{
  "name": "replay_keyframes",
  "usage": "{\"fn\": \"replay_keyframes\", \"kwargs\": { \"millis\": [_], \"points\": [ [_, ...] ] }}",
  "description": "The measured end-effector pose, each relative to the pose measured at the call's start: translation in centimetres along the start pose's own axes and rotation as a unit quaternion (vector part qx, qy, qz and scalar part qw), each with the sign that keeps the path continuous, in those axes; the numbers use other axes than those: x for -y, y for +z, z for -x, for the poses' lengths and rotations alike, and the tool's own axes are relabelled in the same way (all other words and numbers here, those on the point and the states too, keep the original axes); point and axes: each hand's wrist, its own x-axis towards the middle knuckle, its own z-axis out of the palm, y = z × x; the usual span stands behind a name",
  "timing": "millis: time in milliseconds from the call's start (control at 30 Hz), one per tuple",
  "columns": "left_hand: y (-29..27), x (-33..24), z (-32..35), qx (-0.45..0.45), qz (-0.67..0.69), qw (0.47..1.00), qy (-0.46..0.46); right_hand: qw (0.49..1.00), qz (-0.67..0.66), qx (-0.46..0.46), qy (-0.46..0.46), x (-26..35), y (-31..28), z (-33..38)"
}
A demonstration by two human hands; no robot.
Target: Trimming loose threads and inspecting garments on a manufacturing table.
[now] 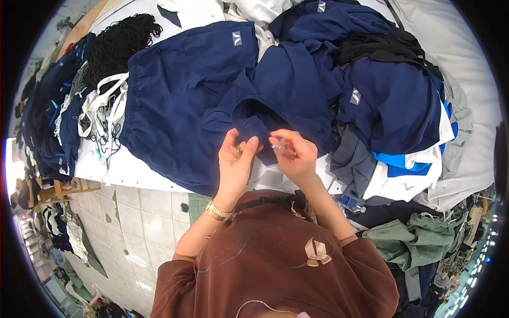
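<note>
My left hand (237,167) pinches the gathered elastic edge of a navy garment (297,79) between thumb and fingers. A ring shows on one finger and a watch on the wrist. Close beside it, my right hand (298,161) is closed round a small shiny metal tool (285,148), perhaps thread snips; blur and the fingers hide its shape. The held edge forms an open loop just beyond both hands. To the left lies a pair of navy shorts (185,95), spread flat, with a small grey logo patch and a gathered waistband.
On the right are a heaped navy garment (389,106), black cloth (379,47) and white cloth (408,177). Black cords (119,47) and white straps (101,108) lie at the left. Green cloth (416,238) hangs below the table on the right. Floor tiles (143,222) show at lower left.
</note>
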Motion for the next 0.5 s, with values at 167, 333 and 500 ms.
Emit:
{"fn": "replay_keyframes", "kwargs": {
  "millis": [167,333,500],
  "points": [
    [-0.2,0.3,0.0,-0.012,-0.098,0.995,0.030,0.982,0.132,0.039,-0.129,-0.4,-0.1,-1.2],
    [-0.6,-0.2,-0.2,-0.003,-0.132,0.991,0.033,0.961,0.202,0.067,-0.178,-0.8,-0.5,-1.4],
    [-0.4,-1.7,-0.6,0.062,-0.067,0.996,-0.001,0.940,0.246,0.111,-0.211,-0.7,-1.1,-1.7]
  ]
}}
